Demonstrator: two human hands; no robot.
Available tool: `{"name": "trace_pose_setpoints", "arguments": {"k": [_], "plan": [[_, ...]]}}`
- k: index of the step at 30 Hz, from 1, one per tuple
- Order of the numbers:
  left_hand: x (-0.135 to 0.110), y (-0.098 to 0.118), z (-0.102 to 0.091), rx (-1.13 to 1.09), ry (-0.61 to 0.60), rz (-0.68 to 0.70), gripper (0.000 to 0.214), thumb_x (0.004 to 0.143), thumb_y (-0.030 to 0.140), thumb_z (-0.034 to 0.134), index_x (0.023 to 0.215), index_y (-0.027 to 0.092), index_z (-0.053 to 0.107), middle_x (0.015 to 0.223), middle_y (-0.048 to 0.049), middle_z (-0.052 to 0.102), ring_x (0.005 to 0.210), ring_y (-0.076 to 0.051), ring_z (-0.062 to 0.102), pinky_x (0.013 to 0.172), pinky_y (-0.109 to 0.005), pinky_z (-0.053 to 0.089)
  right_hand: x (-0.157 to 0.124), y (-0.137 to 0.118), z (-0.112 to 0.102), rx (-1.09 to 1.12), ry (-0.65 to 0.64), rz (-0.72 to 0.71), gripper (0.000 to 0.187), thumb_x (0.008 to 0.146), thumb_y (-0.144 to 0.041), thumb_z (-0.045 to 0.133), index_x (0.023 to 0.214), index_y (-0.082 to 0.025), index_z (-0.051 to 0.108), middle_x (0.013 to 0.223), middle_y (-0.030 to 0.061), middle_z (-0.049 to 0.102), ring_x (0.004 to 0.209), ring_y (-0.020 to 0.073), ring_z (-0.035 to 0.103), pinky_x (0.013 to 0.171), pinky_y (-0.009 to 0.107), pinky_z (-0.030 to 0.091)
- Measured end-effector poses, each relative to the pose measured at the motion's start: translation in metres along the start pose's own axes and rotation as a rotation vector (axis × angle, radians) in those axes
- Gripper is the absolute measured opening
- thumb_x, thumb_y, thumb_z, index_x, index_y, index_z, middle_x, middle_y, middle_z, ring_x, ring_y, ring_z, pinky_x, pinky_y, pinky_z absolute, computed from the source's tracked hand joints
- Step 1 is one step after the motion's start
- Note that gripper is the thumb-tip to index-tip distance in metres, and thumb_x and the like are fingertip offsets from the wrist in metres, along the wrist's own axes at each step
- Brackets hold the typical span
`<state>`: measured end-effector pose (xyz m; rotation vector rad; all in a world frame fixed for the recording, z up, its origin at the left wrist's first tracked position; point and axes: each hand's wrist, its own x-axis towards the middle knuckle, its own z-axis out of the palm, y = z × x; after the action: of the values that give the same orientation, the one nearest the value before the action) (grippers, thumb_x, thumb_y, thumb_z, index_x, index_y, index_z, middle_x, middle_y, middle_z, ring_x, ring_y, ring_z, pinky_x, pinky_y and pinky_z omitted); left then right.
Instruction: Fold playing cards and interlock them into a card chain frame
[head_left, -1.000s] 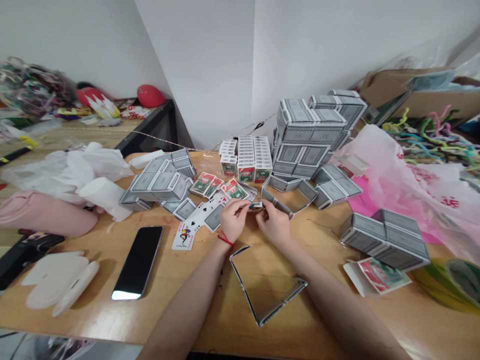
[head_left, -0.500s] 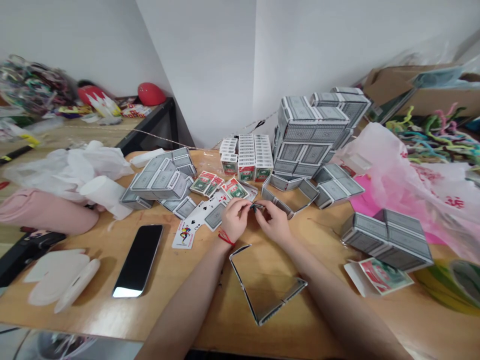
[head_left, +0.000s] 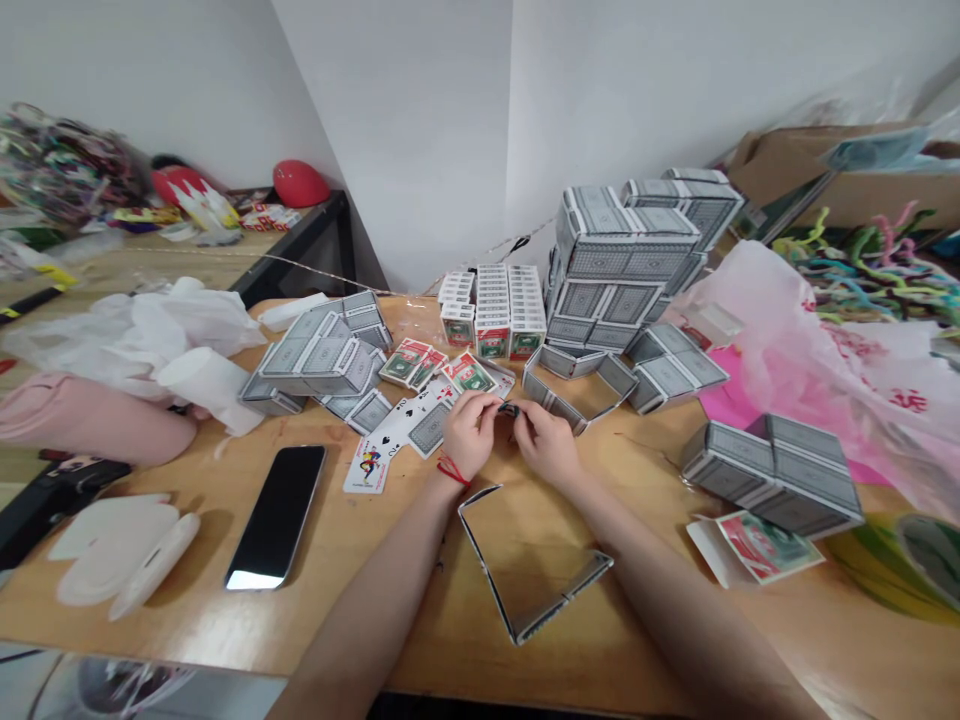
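Observation:
Above the middle of the table, my left hand point(head_left: 469, 436) and my right hand point(head_left: 547, 442) meet, fingertips pinched together. Between them is a small dark strip-like piece point(head_left: 509, 409), too small to make out its kind. A red cord circles my left wrist. Below my hands, between the forearms, stands an open-sided frame of joined playing cards point(head_left: 491, 590). Loose playing cards point(head_left: 375, 455), a joker among them, lie fanned left of my left hand. Just beyond are red-and-green card boxes point(head_left: 469, 373). Beyond my right hand sits a box-like ring of cards point(head_left: 577, 390).
Blocks made of cards stand at left point(head_left: 319, 350), in a tall stack point(head_left: 626, 260) and at right point(head_left: 776, 475). A phone point(head_left: 277, 515), a white case point(head_left: 127, 550), a pink roll point(head_left: 97, 420), yellow tape point(head_left: 885, 565) and plastic bags point(head_left: 817, 350) lie around.
The dark piece between my fingertips has turned and shows more of its side. My fingers have shifted slightly; both hands stay in about the same place.

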<state>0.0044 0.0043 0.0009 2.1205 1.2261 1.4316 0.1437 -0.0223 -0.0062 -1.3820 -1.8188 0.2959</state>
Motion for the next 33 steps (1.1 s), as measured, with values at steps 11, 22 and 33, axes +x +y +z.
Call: {"name": "trace_pose_setpoints", "arguments": {"k": [11, 22, 33], "plan": [[0.0014, -0.0013, 0.0001, -0.006, 0.013, -0.018, 0.014, 0.082, 0.017, 0.046, 0.081, 0.018, 0.060, 0.082, -0.0038, 0.060, 0.078, -0.012, 0.057, 0.070, -0.025, 0.047, -0.0005, -0.0001, -0.0003, -0.060, -0.006, 0.003, 0.028, 0.080, -0.017, 0.038, 0.102, -0.016, 0.055, 0.073, 0.0051, 0.067, 0.061, 0.0156, 0.062, 0.059, 0.025, 0.047], [0.0000, -0.0011, -0.0003, -0.041, -0.010, -0.018, 0.012, 0.081, 0.019, 0.048, 0.082, 0.019, 0.060, 0.083, -0.0040, 0.060, 0.078, -0.012, 0.057, 0.069, -0.025, 0.048, -0.0006, -0.0017, -0.0024, 0.056, 0.023, 0.065, 0.023, 0.082, -0.026, 0.043, 0.097, -0.019, 0.059, 0.076, 0.0036, 0.067, 0.058, 0.0127, 0.060, 0.056, 0.022, 0.047], [0.0013, 0.0021, -0.0002, -0.038, -0.013, -0.008, 0.013, 0.081, 0.017, 0.047, 0.081, 0.019, 0.060, 0.083, -0.0038, 0.060, 0.079, -0.012, 0.057, 0.072, -0.026, 0.047, 0.0005, 0.0019, -0.0013, -0.024, -0.039, -0.030, 0.027, 0.084, -0.022, 0.036, 0.100, -0.017, 0.057, 0.072, 0.0038, 0.067, 0.060, 0.0143, 0.061, 0.059, 0.024, 0.047]]}}
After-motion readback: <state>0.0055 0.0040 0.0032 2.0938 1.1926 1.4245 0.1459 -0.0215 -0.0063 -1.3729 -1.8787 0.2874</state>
